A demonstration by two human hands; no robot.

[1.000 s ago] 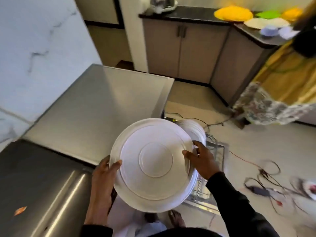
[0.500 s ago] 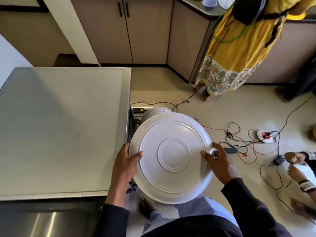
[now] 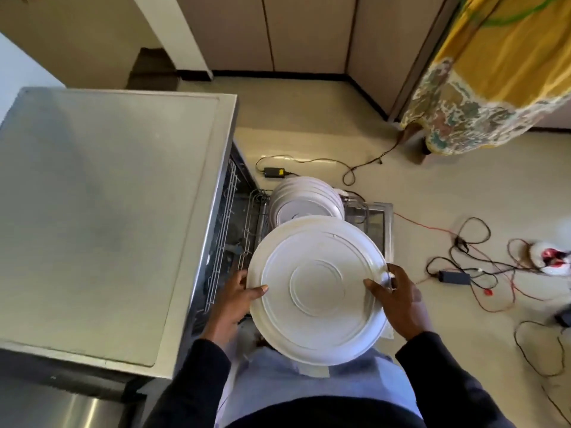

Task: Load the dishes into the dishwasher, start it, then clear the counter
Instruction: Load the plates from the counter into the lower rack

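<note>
We see the left hand (image 3: 238,296) gripping the left rim of a big white plate (image 3: 318,291). Its thumb lies over the face turned up to us, and the other fingers are hidden underneath. The right hand (image 3: 400,301) clasps the opposite rim, thumb on the same face and fingers curled round the edge. A small pale glint by its forefinger is too blurred for us to name. Both sleeves are dark.

The plate is held roughly level, its raised foot ring facing up, over the pulled-out lower rack (image 3: 255,217) of the open dishwasher (image 3: 108,211). It hides most of the rack and much of the lowered door (image 3: 384,223). Just beyond its far edge, a row of white plates (image 3: 306,196) stands on edge in the rack, overlapping so closely that we cannot count them. The dishwasher's interior to the left is dark, with only wire racking visible.

On the pale floor (image 3: 432,186) lie a black power adapter (image 3: 273,172) at the far side and tangled cables (image 3: 482,267) to the right, running off the frame's edge. At far right hangs someone's yellow patterned garment (image 3: 494,72), cut off at the top, beside beige cabinets (image 3: 309,32).
</note>
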